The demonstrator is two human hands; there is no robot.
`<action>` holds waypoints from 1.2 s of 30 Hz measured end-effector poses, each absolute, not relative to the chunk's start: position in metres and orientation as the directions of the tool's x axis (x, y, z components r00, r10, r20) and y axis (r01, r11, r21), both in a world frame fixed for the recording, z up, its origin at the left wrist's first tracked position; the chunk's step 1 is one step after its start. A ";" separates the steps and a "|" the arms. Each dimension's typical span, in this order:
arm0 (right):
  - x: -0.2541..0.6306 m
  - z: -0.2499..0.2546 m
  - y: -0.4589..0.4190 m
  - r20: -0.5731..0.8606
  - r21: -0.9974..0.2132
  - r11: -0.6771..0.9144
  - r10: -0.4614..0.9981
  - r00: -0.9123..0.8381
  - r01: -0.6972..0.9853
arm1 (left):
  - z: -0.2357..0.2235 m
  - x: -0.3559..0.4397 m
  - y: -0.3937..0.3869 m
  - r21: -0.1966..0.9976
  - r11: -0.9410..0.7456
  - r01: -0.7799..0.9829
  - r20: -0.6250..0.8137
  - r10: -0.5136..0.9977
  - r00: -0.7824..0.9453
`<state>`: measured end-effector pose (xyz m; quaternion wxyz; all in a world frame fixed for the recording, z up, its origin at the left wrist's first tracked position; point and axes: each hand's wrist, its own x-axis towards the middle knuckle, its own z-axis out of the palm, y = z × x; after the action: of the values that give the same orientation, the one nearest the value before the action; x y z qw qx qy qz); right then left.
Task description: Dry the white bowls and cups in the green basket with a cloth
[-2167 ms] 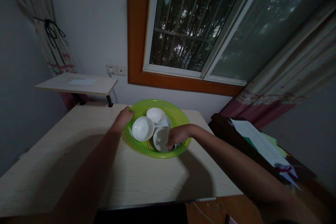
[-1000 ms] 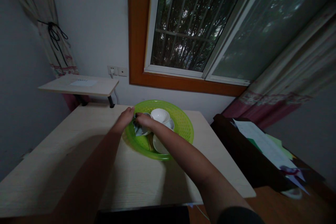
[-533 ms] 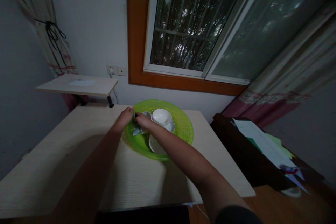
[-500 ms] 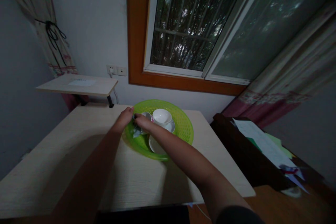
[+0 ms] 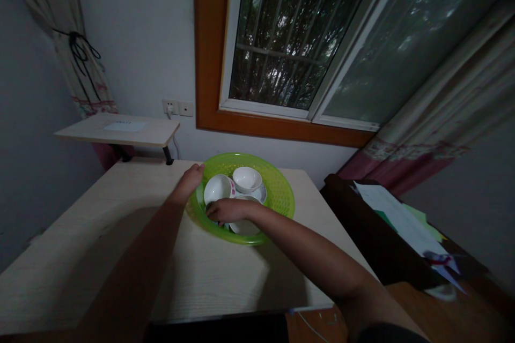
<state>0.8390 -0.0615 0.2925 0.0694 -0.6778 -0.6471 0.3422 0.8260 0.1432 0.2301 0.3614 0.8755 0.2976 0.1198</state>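
A round green plastic basket (image 5: 281,193) with a perforated side stands on the table. My left hand (image 5: 192,178) is closed on its left rim. Inside lie a white bowl (image 5: 247,178) at the back, a white bowl with pink marks (image 5: 218,188) at the left, a plate (image 5: 260,193) partly under the back bowl, and another white dish (image 5: 243,226) near the front, half covered by my wrist. My right hand (image 5: 225,210) is down in the basket's front left, fingers curled round what looks like a pale cloth, mostly hidden beneath it.
The light wooden table (image 5: 132,257) has a small raised shelf (image 5: 116,129) with a paper label at its left back. A wall and window (image 5: 289,37) rise behind. To the right, papers (image 5: 396,217) lie on a dark piece of furniture (image 5: 362,230).
My right hand has moved from the left bowl toward the basket's front, taking the pale cloth along and uncovering that bowl. My left hand stays on the rim.
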 end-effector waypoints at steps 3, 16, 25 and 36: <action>0.828 0.302 -0.070 -0.470 -0.380 -0.227 0.882 0.025 0.897 | 0.231 0.826 0.143 0.700 -0.559 0.444 -0.016 0.609 0.793; 0.810 0.332 -0.089 -0.253 0.017 -0.324 0.914 0.318 0.946 | 0.233 0.826 0.141 0.675 -0.566 0.474 -0.025 0.624 0.781; 0.811 0.296 -0.090 -0.252 -0.027 -0.181 0.953 0.169 0.983 | 0.234 0.824 0.140 0.679 -0.557 0.479 -0.032 0.629 0.777; 0.821 0.303 -0.058 -0.623 -0.167 -0.215 0.780 0.066 0.962 | 0.235 0.824 0.140 0.688 -0.551 0.472 -0.037 0.623 0.781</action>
<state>0.8211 -0.0584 0.3030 -0.1471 -0.7151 -0.6090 0.3100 0.8240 0.1399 0.2349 0.3555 0.8742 0.3134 0.1062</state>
